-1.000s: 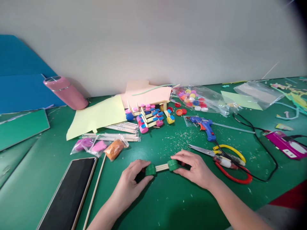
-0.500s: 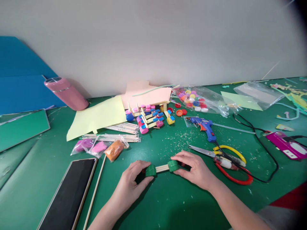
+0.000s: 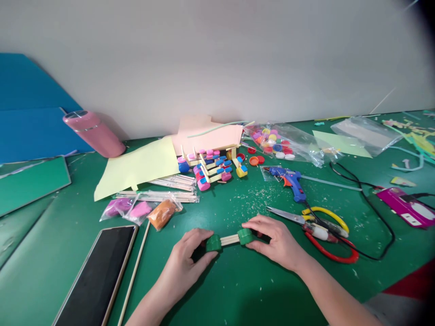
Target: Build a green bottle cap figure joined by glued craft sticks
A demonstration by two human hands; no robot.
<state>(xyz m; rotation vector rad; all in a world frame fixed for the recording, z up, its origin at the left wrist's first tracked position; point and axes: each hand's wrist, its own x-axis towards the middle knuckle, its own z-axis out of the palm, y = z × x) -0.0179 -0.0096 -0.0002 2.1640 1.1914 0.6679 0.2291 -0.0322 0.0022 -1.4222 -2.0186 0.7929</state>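
Note:
Between my two hands is a small piece made of pale wooden sticks (image 3: 230,240) lying side by side, with green bottle caps at both ends. My left hand (image 3: 186,259) grips the green caps at the left end (image 3: 214,243) between thumb and fingers. At the other end, my right hand (image 3: 274,241) pinches the green caps (image 3: 245,236) the same way. The fingertips behind the caps are partly hidden. Beyond my hands stand several small models (image 3: 212,170) of sticks with pink, blue and yellow caps.
Right of my hands lie scissors (image 3: 287,214), pliers (image 3: 343,228) and a blue glue gun (image 3: 288,179) with a black cord. A phone (image 3: 97,276), a long stick (image 3: 135,271) and bagged clay (image 3: 162,214) are on the left. A pink bottle (image 3: 97,136) leans near the wall.

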